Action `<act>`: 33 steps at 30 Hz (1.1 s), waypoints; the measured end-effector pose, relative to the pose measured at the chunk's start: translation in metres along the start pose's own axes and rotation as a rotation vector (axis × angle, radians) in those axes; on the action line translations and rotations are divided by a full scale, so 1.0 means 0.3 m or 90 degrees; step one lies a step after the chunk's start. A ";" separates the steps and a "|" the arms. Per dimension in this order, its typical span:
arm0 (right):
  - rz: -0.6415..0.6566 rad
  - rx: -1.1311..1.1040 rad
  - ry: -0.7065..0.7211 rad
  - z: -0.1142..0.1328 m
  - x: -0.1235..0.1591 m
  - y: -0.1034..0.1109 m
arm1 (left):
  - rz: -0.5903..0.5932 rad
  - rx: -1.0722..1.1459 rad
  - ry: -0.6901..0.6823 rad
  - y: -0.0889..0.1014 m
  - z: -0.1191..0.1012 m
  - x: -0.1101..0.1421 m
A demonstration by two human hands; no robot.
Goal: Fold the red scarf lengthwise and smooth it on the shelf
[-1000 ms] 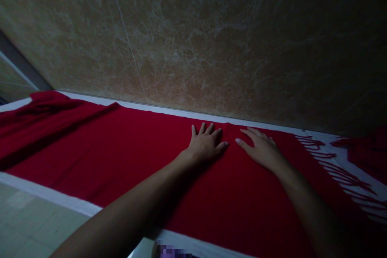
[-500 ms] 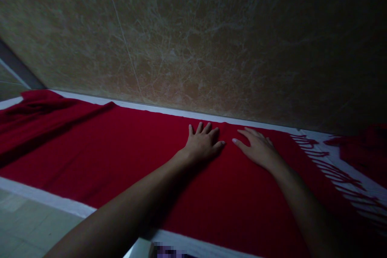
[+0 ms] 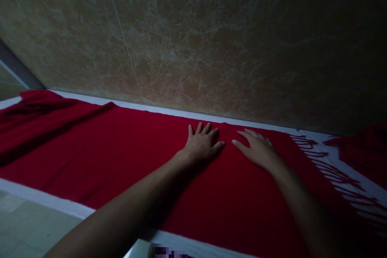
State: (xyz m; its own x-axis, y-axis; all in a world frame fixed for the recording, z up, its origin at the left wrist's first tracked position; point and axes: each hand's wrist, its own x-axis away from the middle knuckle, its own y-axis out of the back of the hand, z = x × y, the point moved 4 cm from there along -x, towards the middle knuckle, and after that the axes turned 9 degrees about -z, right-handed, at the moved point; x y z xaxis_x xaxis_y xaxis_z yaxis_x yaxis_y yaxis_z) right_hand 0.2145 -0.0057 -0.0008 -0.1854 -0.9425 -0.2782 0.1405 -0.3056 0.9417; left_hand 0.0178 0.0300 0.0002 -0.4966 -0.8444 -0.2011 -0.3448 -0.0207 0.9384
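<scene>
A long red scarf (image 3: 127, 149) with a fringe (image 3: 335, 173) at its right end lies spread along a narrow white surface. Toward the left it is smooth until a raised fold, and its far left part is bunched. My left hand (image 3: 202, 143) rests palm down on the scarf near its far edge, fingers spread. Just to the right, my right hand (image 3: 256, 148) touches the same cloth, thumb and fingers apart. Neither hand grips anything.
A tiled marble-patterned wall (image 3: 193, 48) rises right behind the white surface (image 3: 57, 201). More red cloth (image 3: 365, 153) lies in a heap at the right. Pale floor tiles (image 3: 27, 221) show at lower left. A pale object (image 3: 142, 248) stands at the bottom edge.
</scene>
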 end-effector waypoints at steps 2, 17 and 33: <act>-0.006 0.001 -0.001 0.003 0.000 0.005 | 0.000 -0.001 0.004 -0.001 0.001 0.000; 0.000 -0.006 -0.007 -0.002 0.000 0.002 | 0.003 -0.007 0.007 -0.001 -0.003 0.001; -0.009 -0.013 0.007 -0.002 -0.003 0.001 | 0.003 -0.011 0.005 0.001 -0.002 0.004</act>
State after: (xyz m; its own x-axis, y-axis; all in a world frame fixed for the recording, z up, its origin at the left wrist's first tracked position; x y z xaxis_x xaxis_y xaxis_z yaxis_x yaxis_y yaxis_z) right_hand 0.2153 -0.0049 -0.0005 -0.1776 -0.9392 -0.2938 0.1579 -0.3218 0.9335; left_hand 0.0175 0.0287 0.0003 -0.4922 -0.8486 -0.1941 -0.3288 -0.0252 0.9441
